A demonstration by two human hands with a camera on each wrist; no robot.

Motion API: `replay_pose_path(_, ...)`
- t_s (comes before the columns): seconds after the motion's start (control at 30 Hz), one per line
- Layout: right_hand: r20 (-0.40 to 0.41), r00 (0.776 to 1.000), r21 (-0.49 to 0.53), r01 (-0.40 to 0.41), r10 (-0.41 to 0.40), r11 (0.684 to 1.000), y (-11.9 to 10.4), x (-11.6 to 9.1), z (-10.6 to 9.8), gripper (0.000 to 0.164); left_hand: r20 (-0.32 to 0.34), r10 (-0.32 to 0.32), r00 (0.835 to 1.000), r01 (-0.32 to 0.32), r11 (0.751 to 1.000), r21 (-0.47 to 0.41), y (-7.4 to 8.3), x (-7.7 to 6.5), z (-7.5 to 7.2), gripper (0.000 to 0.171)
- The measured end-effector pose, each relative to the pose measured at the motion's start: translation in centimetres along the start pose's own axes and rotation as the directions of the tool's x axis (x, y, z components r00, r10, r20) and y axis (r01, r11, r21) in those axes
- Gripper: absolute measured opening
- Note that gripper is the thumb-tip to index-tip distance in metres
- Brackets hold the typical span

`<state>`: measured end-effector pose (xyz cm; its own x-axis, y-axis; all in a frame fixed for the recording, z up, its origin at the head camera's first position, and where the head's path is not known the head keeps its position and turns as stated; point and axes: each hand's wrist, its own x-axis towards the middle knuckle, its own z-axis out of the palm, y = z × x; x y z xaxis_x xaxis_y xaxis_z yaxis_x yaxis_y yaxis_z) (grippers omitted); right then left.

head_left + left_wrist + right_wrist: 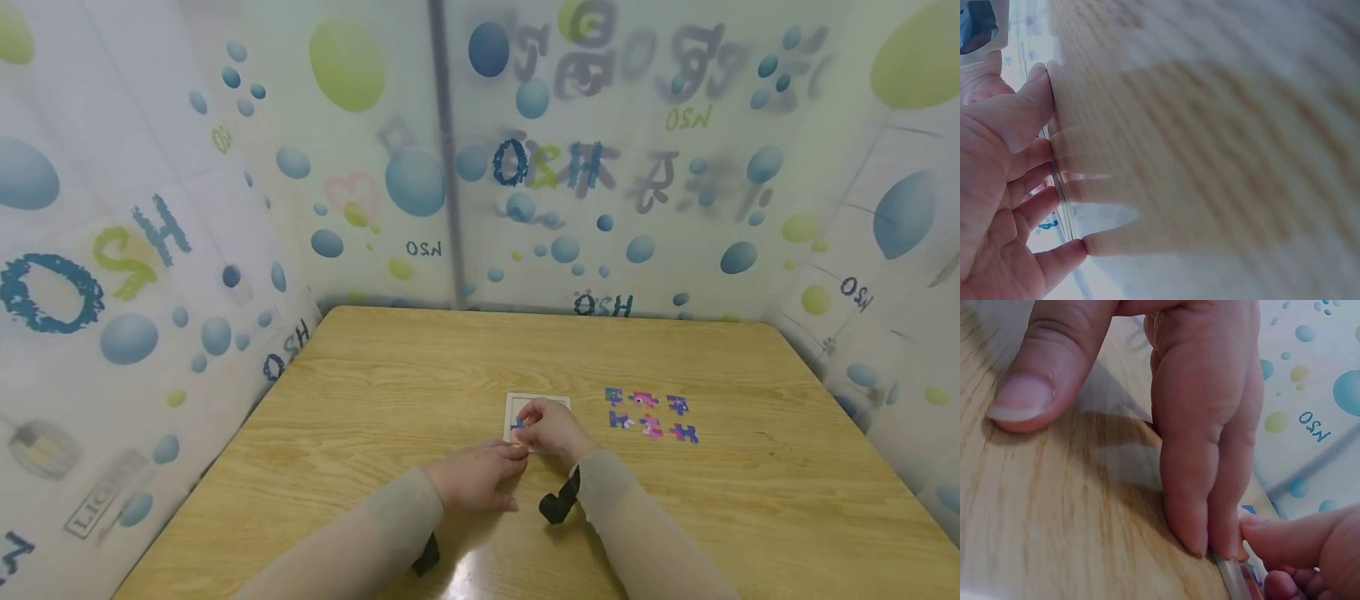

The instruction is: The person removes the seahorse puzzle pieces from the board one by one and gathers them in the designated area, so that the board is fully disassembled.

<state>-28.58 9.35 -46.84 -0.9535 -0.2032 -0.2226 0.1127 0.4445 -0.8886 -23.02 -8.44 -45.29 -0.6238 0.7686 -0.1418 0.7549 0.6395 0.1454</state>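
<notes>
A small pale puzzle tray (536, 395) lies on the table, with a blue-purple jigsaw piece (517, 426) at its left side. My right hand (555, 429) is over the tray and pinches at a jigsaw piece, most of which its fingers hide. My left hand (476, 477) rests at the tray's near left edge, its fingers extended and thumb apart. In the right wrist view, left fingertips (1194, 540) touch down along the tray's edge beside the right thumb (1272, 534). Only the left hand's palm side (997, 206) and the table show clearly in the left wrist view.
Several loose purple and pink jigsaw pieces (651, 427) lie in two rows right of the tray. The wooden table (375, 375) meets patterned curtains (375, 250) at the back and sides. Black wrist cameras (558, 500) hang under both forearms.
</notes>
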Motion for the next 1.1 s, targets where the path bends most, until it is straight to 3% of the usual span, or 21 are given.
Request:
replay_pose_path(0.5, 0.002, 0.999, 0.038, -0.033, 0.033, 0.999, 0.14, 0.2, -0.15, 0.017, 0.0, -0.007, 1.0, 0.007, 1.0, 0.0, 0.07, -0.08, -0.19, 0.065)
replay_pose_path(1.1, 0.018, 1.0, 0.119, -0.009, 0.007, 0.993, 0.12, 0.01, -0.3, 0.016, 0.011, -0.011, 1.0, 0.011, 1.0, -0.015, -0.01, -0.01, -0.06, 0.065)
